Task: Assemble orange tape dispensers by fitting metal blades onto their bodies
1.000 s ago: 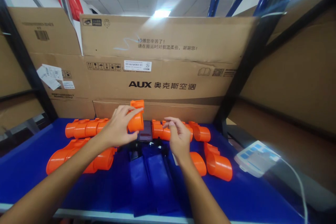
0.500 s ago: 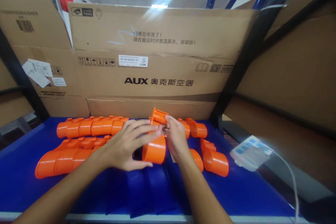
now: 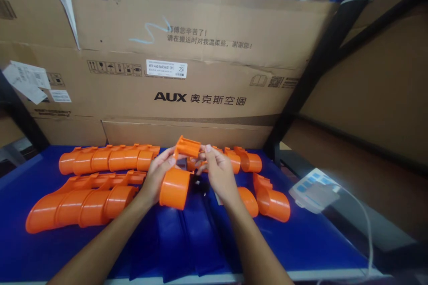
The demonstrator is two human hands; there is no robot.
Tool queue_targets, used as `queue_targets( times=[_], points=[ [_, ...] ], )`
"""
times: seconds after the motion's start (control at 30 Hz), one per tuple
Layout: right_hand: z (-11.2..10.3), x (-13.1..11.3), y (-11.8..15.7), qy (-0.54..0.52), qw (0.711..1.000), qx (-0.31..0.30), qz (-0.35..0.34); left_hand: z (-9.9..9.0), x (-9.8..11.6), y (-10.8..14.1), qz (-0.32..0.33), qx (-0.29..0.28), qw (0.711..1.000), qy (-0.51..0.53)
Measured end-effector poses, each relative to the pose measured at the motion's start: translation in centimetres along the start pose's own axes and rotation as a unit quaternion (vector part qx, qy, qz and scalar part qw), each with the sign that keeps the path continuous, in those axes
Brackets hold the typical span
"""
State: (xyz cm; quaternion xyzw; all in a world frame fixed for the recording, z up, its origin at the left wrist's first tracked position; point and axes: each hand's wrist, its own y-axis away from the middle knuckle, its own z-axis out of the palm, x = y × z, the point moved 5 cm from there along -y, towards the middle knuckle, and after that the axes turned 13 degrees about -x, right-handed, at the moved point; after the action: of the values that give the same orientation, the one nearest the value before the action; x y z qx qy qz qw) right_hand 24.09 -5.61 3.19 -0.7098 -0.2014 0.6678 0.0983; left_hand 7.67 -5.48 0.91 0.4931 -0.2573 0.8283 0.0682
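My left hand [image 3: 158,176] is closed around an orange plastic part [image 3: 174,189] from its left side. The part has a wide round cup below and a smaller ribbed tube [image 3: 187,147] on top, and is held up over the table. At the right end of the small tube is my right hand [image 3: 217,170], thumb and fingers drawn together. What sits between these fingertips is hidden. Small black pieces [image 3: 199,184] lie below and between the hands, partly in shadow.
Two nested rows of similar orange parts [image 3: 90,205] lie at the left on the blue tabletop [image 3: 301,249]. More orange parts [image 3: 274,205] lie at the right. A pale box with a cable [image 3: 316,191] stands at the right edge. A cardboard wall [image 3: 200,133] closes the back.
My left hand, spread beside the orange part before, now grips it. The part has shifted left and turned a little. My right hand stays by the small tube's end. The view has shifted slightly.
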Motion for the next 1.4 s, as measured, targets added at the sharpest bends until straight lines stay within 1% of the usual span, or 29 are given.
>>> queue_targets(
  times=[0.03,0.07,0.13,0.17,0.2,0.27,0.3,0.37,0.4,0.43,0.47,0.53,0.63,0.73,0.83,0.93,1.07,1.2,1.3,1.4],
  points=[
    [-0.6,-0.4,0.1,0.068,0.997,0.023,-0.019,-0.5,0.3,0.3,0.011,0.025,1.0,-0.003],
    [-1.3,-0.9,0.2,0.142,0.988,0.045,-0.035,-1.0,0.6,0.7,0.021,0.047,0.999,-0.004],
    [-2.6,-1.9,0.4,0.281,0.955,0.084,-0.052,-1.7,1.0,1.1,0.041,0.078,0.996,-0.001],
    [-3.1,-2.3,0.5,0.353,0.931,0.075,-0.046,-1.9,1.1,1.3,0.048,0.086,0.995,0.004],
    [-3.4,-2.6,0.5,0.431,0.901,0.043,-0.031,-2.1,1.0,1.3,0.051,0.089,0.995,0.009],
    [-4.0,-2.8,1.0,0.575,0.817,-0.023,0.025,-2.2,0.8,1.3,0.054,0.088,0.994,0.02],
    [-4.3,-2.7,1.3,0.627,0.775,-0.057,0.058,-2.2,0.7,1.3,0.054,0.085,0.995,0.023],
    [-4.3,-2.2,2.4,0.687,0.703,-0.151,0.105,-2.2,0.4,1.3,0.053,0.077,0.995,0.02],
    [-4.1,-1.9,3.0,0.701,0.674,-0.199,0.12,-2.1,0.4,1.4,0.055,0.074,0.996,0.015],
    [-3.9,-1.6,3.5,0.71,0.654,-0.226,0.131,-2.1,0.4,1.4,0.057,0.07,0.996,0.011],
    [-3.7,-1.3,4.0,0.715,0.64,-0.245,0.139,-2.0,0.4,1.4,0.06,0.065,0.996,0.005],
    [-3.2,-0.6,4.5,0.725,0.618,-0.265,0.152,-2.0,0.6,1.4,0.066,0.056,0.996,-0.007],
    [-2.6,0.4,4.6,0.735,0.591,-0.29,0.162,-2.3,0.9,1.3,0.073,0.057,0.996,-0.016],
    [-2.6,1.4,4.4,0.743,0.565,-0.311,0.179,-2.9,1.0,1.1,0.081,0.071,0.994,-0.015],
    [-2.8,2.0,4.2,0.746,0.552,-0.319,0.19,-3.1,0.8,0.9,0.083,0.071,0.994,-0.028],
    [-2.6,2.0,4.2,0.749,0.554,-0.314,0.183,-3.1,0.5,0.8,0.073,0.064,0.994,-0.048],
    [-2.2,1.5,4.2,0.751,0.562,-0.309,0.158,-3.2,0.4,0.9,0.071,0.067,0.993,-0.063],
    [-2.4,1.3,3.9,0.747,0.566,-0.306,0.169,-3.3,0.3,0.8,0.078,0.075,0.993,-0.049],
    [-2.8,1.0,3.7,0.748,0.577,-0.282,0.166,-3.3,0.1,0.8,0.078,0.076,0.993,-0.041],
    [-3.0,0.5,3.7,0.744,0.596,-0.265,0.143,-3.1,-0.1,0.8,0.075,0.065,0.994,-0.045]
  ],
)
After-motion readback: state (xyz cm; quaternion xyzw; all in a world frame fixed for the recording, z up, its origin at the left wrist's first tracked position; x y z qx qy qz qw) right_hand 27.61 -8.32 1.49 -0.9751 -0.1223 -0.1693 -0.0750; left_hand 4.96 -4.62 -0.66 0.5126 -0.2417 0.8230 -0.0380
